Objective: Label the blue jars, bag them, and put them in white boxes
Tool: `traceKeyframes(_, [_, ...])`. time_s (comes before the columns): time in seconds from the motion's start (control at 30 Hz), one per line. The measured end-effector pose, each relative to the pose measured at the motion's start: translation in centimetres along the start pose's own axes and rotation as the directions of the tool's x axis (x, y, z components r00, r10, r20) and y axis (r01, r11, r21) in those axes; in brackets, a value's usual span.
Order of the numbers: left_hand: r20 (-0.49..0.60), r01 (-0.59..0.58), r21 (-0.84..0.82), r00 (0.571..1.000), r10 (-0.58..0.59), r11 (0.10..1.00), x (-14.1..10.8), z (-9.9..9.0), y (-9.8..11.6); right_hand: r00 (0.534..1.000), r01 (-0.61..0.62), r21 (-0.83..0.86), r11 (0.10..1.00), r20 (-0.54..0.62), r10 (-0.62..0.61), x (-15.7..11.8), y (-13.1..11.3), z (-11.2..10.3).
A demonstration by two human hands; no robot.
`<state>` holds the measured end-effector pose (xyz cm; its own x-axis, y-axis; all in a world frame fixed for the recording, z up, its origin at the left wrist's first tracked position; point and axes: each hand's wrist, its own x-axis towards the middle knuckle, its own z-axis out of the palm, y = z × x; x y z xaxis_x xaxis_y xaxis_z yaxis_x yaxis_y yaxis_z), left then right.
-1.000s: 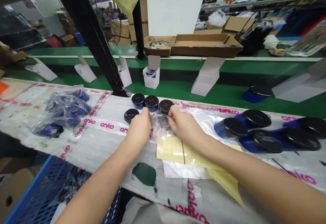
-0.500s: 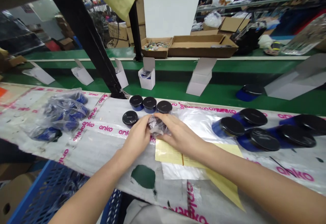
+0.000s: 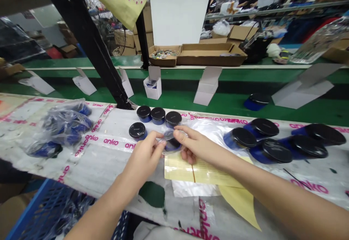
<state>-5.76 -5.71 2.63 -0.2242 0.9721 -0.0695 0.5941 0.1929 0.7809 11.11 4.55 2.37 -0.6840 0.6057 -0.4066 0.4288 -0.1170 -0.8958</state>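
Between my two hands is a blue jar with a black lid in a clear plastic bag [image 3: 172, 144]. My left hand [image 3: 147, 151] pinches the bag's left side between thumb and fingers. My right hand [image 3: 189, 143] grips the jar from the right, thumb on top and fingers curled below. Just beyond it stand several unbagged blue jars with black lids, among them a near one [image 3: 137, 130] and one in the back row [image 3: 173, 118]. Beneath my hands lie a yellow paper sheet [image 3: 177, 169] and white plastic bags [image 3: 209, 132].
Bagged blue jars [image 3: 68, 123] are heaped at the left; more unbagged jars [image 3: 269, 151] stand at the right. Open white boxes [image 3: 152, 87] line the green conveyor [image 3: 177, 98] beyond a slanting black post [image 3: 89, 40]. A blue crate [image 3: 35, 211] sits below the table edge.
My hands have opened out around the bagged jar, so its dark blue body now shows. My left fingers have shifted to a pinch at the bag's edge. The camera view has shifted slightly.
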Motion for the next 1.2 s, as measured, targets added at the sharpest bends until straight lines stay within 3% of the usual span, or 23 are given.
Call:
traceKeyframes(0.13, [0.053,-0.034,0.078,0.998,0.030,0.996,1.0,-1.0,0.8,0.984,0.111,-0.307,0.945,-0.098,-0.147,-0.5,-1.2,-0.2])
traceKeyframes(0.23, [0.052,-0.061,0.198,0.997,0.052,0.978,1.3,-2.1,1.9,0.965,0.173,-0.440,0.881,-0.104,-0.242,-1.1,-2.3,-0.7])
traceKeyframes(0.33, [0.078,-0.067,0.225,0.996,0.051,0.972,1.6,-3.0,2.3,0.916,0.231,-0.565,0.792,-0.147,-0.373,-1.4,-2.7,-0.5])
traceKeyframes(0.4, [0.117,-0.071,0.176,0.992,0.051,0.982,1.9,-3.4,2.3,0.910,0.238,-0.665,0.708,-0.101,-0.401,-1.1,-2.5,0.5])
traceKeyframes(0.5, [0.157,-0.102,0.047,0.983,0.093,0.994,2.2,-4.0,2.6,0.944,0.230,-0.805,0.546,0.048,-0.327,-0.2,-2.2,2.2])
traceKeyframes(0.57, [0.064,-0.146,-0.061,0.987,0.150,0.987,2.2,-4.4,3.2,0.947,0.237,-0.825,0.513,0.079,-0.311,0.1,-2.7,2.2])
traceKeyframes(0.63, [-0.143,-0.198,-0.149,0.974,0.177,0.969,2.2,-4.6,3.9,0.932,0.273,-0.772,0.574,0.063,-0.358,0.0,-3.8,0.4])
traceKeyframes(0.7, [-0.317,-0.256,-0.196,0.930,0.186,0.947,2.4,-4.2,4.3,0.897,0.302,-0.713,0.632,-0.010,-0.441,0.0,-5.4,-2.8])
traceKeyframes(0.77, [-0.360,-0.321,-0.206,0.903,0.233,0.925,2.9,-2.9,4.1,0.818,0.189,-0.790,0.584,-0.203,-0.539,0.8,-7.0,-6.7])
traceKeyframes(0.83, [-0.299,-0.378,-0.194,0.902,0.313,0.905,3.9,-0.8,3.2,0.666,-0.062,-0.849,0.525,-0.427,-0.612,2.4,-8.0,-10.2])
traceKeyframes(0.87, [-0.261,-0.391,-0.159,0.902,0.344,0.906,4.4,0.4,2.6,0.623,-0.178,-0.860,0.478,-0.475,-0.622,3.5,-8.2,-11.6])
traceKeyframes(0.9, [-0.203,-0.392,-0.115,0.909,0.364,0.913,4.9,1.5,1.8,0.608,-0.260,-0.866,0.428,-0.491,-0.624,4.6,-8.2,-12.7])
traceKeyframes(1.0, [0.047,-0.402,0.041,0.915,0.400,0.915,5.8,3.8,-0.2,0.648,-0.313,-0.885,0.344,-0.464,-0.604,7.6,-7.5,-14.3])
traceKeyframes(1.07, [0.172,-0.389,0.135,0.915,0.365,0.911,5.9,4.1,-0.9,0.677,-0.311,-0.897,0.315,-0.442,-0.588,8.9,-6.7,-14.5])
traceKeyframes(1.2, [0.259,-0.306,0.208,0.933,0.249,0.929,5.5,3.0,-0.8,0.698,-0.340,-0.906,0.253,-0.423,-0.577,9.6,-5.1,-14.1])
